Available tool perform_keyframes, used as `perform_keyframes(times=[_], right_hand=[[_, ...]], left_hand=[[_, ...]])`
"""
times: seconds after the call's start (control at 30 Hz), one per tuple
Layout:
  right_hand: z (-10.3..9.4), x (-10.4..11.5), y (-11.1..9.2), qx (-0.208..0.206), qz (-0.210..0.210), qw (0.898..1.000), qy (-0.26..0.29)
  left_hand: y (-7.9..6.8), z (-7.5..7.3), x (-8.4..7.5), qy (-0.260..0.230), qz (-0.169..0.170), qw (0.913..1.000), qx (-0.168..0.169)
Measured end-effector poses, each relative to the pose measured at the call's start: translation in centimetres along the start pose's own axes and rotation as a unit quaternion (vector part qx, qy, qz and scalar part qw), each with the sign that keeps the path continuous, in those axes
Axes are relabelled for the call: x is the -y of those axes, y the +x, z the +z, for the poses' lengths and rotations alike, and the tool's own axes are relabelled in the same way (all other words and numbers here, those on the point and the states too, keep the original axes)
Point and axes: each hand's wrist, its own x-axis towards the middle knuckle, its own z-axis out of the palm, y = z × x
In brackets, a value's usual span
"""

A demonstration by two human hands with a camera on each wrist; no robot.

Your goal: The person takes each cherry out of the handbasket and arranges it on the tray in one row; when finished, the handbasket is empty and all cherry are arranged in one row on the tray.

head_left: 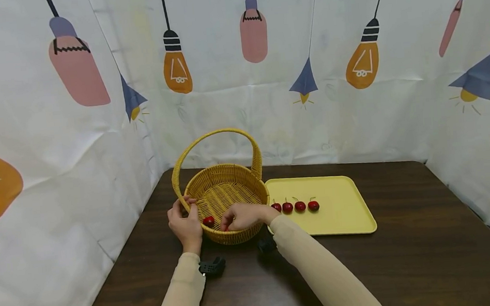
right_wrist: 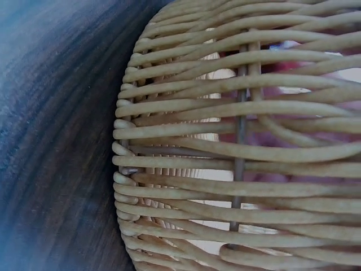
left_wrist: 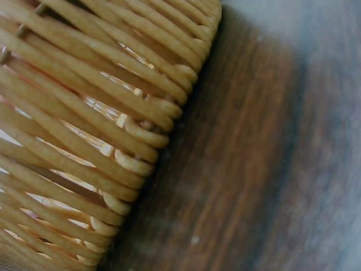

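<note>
From the head, we see the left hand gripping the basket by its handle near the counter's back-left corner; inside, the right hand pinches a mostly hidden cherry. Room runs from the tray to the right edge. The left wrist shows us only basket and counter; the right, blurred fingers behind weave.

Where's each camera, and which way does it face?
Head: on the head, facing forward and down at the round yellow wicker basket; left hand, right hand, forearms show.
Left wrist: worn there, facing basket and brown wooden table; no hand clear.
Right wrist: worn there, facing basket; pinkish shapes through weave, probably fingers.
Wrist views share basket, table.
</note>
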Motion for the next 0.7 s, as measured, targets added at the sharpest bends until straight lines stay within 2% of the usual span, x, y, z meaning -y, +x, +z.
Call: perform_keyframes(times=[0.07,0.17,0.23,0.3,0.4,0.5,0.57,0.7], right_hand=[[0.2,0.0,-0.3,-0.039,-0.010,0.999,0.011],[0.5,0.0,-0.9,-0.130,-0.017,0.990,0.043],[0.7,0.1,-1.4,-0.201,-0.014,0.978,0.061],[1.0,0.0,-1.9,-0.267,-0.009,0.960,0.077],[1.4,-0.1,-2.4,-0.341,-0.013,0.935,0.099],[1.6,-0.3,-3.1,-0.389,-0.029,0.912,0.129],[1.8,-0.6,-3.4,-0.411,-0.042,0.900,0.140],[1.7,-0.8,-4.6,-0.439,-0.057,0.887,0.134]], left_hand=[[-0.1,0.0,0.0,0.002,0.001,1.0000,0.001],[-0.2,0.0,0.0,0.005,0.003,1.0000,0.000],[-0.2,0.0,0.0,0.008,0.006,1.0000,0.000],[-0.2,0.1,0.0,0.009,0.007,0.9999,0.000],[-0.1,0.1,0.1,0.005,0.006,1.0000,-0.001],[-0.1,0.1,0.1,0.002,0.003,1.0000,0.001],[-0.1,0.1,0.1,0.003,0.001,1.0000,0.000],[0.0,0.1,0.0,0.006,0.003,1.0000,-0.002]])
